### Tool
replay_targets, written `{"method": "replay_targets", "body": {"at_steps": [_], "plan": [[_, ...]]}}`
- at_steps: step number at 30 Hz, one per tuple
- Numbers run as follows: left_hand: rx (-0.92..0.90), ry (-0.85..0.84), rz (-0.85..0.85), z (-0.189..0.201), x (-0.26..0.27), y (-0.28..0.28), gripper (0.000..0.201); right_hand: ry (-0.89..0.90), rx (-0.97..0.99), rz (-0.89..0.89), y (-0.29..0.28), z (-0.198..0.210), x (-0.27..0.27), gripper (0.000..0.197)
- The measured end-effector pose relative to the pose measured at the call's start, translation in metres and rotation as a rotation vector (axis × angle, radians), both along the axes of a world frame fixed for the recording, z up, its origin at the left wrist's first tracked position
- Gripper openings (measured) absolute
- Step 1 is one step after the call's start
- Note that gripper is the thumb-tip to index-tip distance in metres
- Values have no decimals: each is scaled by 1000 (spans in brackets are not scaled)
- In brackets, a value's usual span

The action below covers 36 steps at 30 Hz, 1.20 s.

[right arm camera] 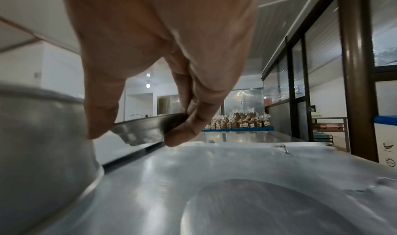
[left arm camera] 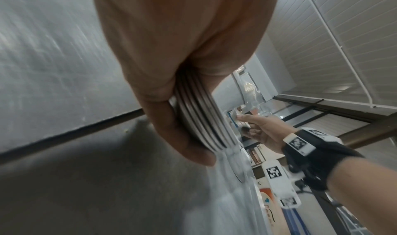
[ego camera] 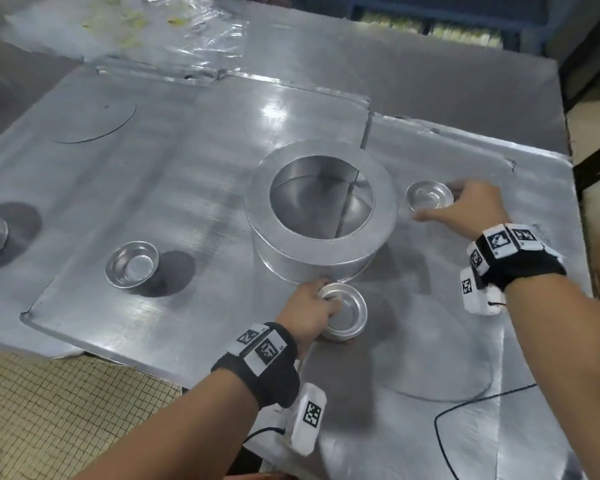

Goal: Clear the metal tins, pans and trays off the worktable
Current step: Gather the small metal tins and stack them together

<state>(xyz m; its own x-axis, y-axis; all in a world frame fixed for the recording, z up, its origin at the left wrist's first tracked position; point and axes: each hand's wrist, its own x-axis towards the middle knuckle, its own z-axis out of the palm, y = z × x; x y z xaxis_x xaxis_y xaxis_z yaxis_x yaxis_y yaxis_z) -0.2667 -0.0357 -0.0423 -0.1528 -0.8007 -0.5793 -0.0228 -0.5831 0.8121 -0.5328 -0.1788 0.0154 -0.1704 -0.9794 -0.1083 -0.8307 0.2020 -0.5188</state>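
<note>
While the left hand (ego camera: 312, 308) grips a nested stack of small round tins (ego camera: 345, 313), fingers curled over its rim, the stack sits just in front of the large ring-shaped pan (ego camera: 321, 216) near the worktable's (ego camera: 153, 188) front edge. From the left wrist view the stack (left arm camera: 201, 119) shows several rims pressed together under the thumb. The right hand (ego camera: 471, 209) pinches a single small tin (ego camera: 429, 195) by its rim, thumb on the near side and fingers on the far; in the right wrist view this tin (right arm camera: 144, 130) is tilted, lifted just off the metal surface beside the pan. Another small tin (ego camera: 132, 265) stands alone well to the left.
</note>
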Motion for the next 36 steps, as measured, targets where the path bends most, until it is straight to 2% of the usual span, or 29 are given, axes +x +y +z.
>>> {"method": "replay_targets", "body": {"at_steps": [2,6,10,14,19,22,25,28,30,32,36], "plan": [[-7,33,-25,8,-2,-1,10,-77,-13,-30,41,13,7,47],[84,134,-46,15,-8,1,22,-188,-30,12,119,37,35,41],[114,194,-16,21,-15,1,28,-230,-18,44,171,39,64,49],[161,272,-75,30,-18,4,36,-168,-54,76,197,33,87,53],[88,223,-141,28,-19,11,28,-127,-26,84,213,27,102,55],[22,213,-183,27,-16,16,32,-210,-44,66,219,27,111,53],[-20,198,-236,25,-9,15,31,-273,-44,52,223,25,119,64],[-24,207,-265,23,6,12,30,-405,-19,11,224,15,124,49],[-8,255,-283,26,18,10,30,-548,14,-104,220,3,128,46],[-11,265,-287,29,31,8,30,-692,40,-205,215,-8,137,34],[-47,186,-280,27,57,4,37,-836,74,-226,209,-20,166,7]]}}
